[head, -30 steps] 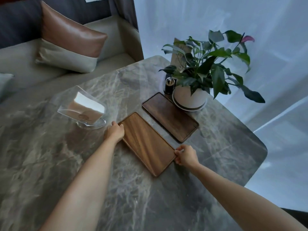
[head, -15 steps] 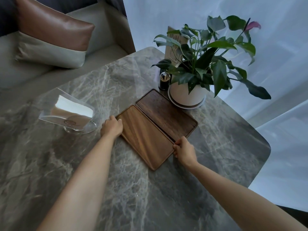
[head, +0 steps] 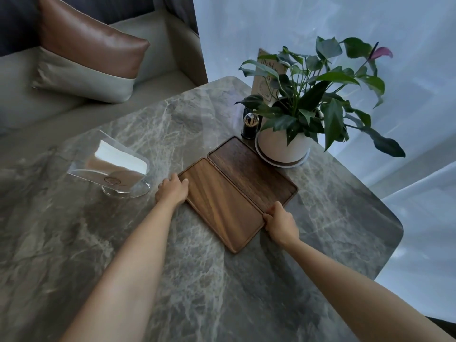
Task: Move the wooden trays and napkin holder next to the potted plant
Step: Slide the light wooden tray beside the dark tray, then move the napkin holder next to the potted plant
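Left hand [head: 172, 191] grips the near tray [head: 219, 206] at its far-left corner, fingers curled over the rim. Right hand [head: 280, 222] pinches the same tray's right short edge, at the seam with the far tray [head: 251, 172]. Both trays lie flat on the worktop [head: 333, 218], long sides touching. Far tray's corner sits just beside the plant [head: 306, 104] saucer; trays look placed.

Risks from here:
- Any more push on the near tray goes straight into the far one, which shoves the saucer or the toothpick jar [head: 249, 125] at its far end. The jar is tall and narrow, so it probably tips first.
- Right fingers at the seam could drag the far tray askew on release.
- Napkin holder [head: 116, 166] is left of the trays, well apart from the plant, not moved yet. It's clear plastic on a small foot, likely top-heavy; a hasty one-hand grab could spill the napkins.
- Low leaves overhang the far tray, easy to snag.
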`<state>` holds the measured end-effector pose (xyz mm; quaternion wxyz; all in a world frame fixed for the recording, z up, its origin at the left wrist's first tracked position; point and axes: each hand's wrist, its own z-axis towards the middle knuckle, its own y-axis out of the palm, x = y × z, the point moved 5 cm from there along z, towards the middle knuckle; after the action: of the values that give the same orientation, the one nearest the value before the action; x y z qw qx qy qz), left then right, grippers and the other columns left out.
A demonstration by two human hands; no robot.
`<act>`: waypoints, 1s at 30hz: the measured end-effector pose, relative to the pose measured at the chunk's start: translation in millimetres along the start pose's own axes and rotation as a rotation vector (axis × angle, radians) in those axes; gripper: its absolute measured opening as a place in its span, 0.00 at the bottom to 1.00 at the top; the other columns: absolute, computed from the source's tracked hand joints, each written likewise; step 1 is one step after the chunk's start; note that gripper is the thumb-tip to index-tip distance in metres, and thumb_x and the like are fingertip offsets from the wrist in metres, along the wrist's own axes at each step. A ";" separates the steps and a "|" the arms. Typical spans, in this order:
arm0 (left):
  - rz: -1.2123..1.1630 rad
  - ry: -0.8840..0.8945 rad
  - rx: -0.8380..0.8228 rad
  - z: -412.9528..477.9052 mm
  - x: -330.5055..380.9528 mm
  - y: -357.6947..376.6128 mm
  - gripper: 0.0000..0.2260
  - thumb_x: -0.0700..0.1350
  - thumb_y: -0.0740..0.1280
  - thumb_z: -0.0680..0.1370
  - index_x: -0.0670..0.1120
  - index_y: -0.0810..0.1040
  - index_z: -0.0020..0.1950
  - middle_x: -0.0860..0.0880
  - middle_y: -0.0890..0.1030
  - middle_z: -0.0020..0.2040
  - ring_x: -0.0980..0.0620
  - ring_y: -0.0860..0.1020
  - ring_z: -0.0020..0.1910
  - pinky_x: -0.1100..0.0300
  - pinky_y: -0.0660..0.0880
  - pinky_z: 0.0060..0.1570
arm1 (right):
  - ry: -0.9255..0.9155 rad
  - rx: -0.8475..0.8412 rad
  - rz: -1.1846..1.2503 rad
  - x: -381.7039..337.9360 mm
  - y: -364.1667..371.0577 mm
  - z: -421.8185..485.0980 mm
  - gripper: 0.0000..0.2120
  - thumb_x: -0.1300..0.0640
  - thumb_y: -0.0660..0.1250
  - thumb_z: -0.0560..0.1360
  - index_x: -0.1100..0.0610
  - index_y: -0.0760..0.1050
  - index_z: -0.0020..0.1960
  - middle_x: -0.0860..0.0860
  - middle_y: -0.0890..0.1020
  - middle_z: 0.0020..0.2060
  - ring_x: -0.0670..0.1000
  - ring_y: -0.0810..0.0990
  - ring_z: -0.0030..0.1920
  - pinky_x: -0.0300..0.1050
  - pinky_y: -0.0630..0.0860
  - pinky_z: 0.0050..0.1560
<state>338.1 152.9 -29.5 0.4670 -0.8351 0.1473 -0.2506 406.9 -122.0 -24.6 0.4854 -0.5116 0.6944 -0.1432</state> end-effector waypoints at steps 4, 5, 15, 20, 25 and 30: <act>0.062 0.013 0.103 -9.6 -4.4 -14.5 0.20 0.51 0.52 0.80 0.42 0.62 0.69 0.36 0.67 0.69 0.37 0.65 0.67 0.45 0.66 0.63 | -0.043 0.052 -0.095 -13.2 -6.1 -0.5 0.11 0.50 0.58 0.77 0.58 0.66 0.52 0.59 0.79 0.49 0.61 0.76 0.49 0.52 0.74 0.45; 0.086 0.042 0.152 -13.6 -3.8 -19.7 0.19 0.50 0.52 0.80 0.41 0.64 0.67 0.36 0.68 0.67 0.37 0.67 0.66 0.44 0.67 0.61 | -0.071 0.079 -0.120 -20.1 -8.1 0.2 0.12 0.49 0.58 0.77 0.58 0.66 0.53 0.59 0.79 0.50 0.60 0.77 0.49 0.50 0.72 0.43; 0.047 0.482 0.732 -89.0 -29.2 -101.8 0.14 0.44 0.58 0.70 0.37 0.79 0.41 0.37 0.81 0.34 0.39 0.81 0.32 0.53 0.78 0.30 | -0.462 0.076 -0.127 -174.2 13.3 3.6 0.18 0.48 0.62 0.74 0.56 0.64 0.58 0.58 0.78 0.56 0.63 0.76 0.55 0.51 0.69 0.45; -0.036 0.293 0.840 -79.4 -82.1 -144.6 0.14 0.41 0.62 0.73 0.35 0.78 0.53 0.34 0.80 0.46 0.36 0.80 0.45 0.49 0.78 0.42 | -0.678 -0.057 -0.127 -248.2 46.1 -4.6 0.34 0.51 0.68 0.72 0.56 0.54 0.72 0.60 0.67 0.67 0.60 0.68 0.66 0.53 0.68 0.62; -0.246 0.024 0.587 -33.2 -134.9 -149.5 0.24 0.46 0.62 0.77 0.43 0.61 0.72 0.37 0.65 0.69 0.39 0.67 0.67 0.49 0.65 0.65 | -0.777 -0.127 -0.162 -287.9 78.3 -8.8 0.46 0.52 0.70 0.70 0.54 0.41 0.75 0.58 0.57 0.73 0.60 0.61 0.71 0.54 0.63 0.68; -0.477 -0.067 0.405 -2.8 -152.6 -139.0 0.27 0.50 0.58 0.80 0.45 0.53 0.76 0.39 0.59 0.75 0.43 0.58 0.74 0.52 0.57 0.71 | -0.770 -0.162 -0.189 -300.2 102.4 -3.2 0.49 0.54 0.72 0.69 0.54 0.38 0.74 0.56 0.51 0.75 0.58 0.57 0.73 0.54 0.63 0.69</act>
<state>211.4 296.5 47.5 0.5564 -0.7439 -0.1212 -0.3497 347.3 176.7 64.2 0.6527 -0.6261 0.4208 0.0700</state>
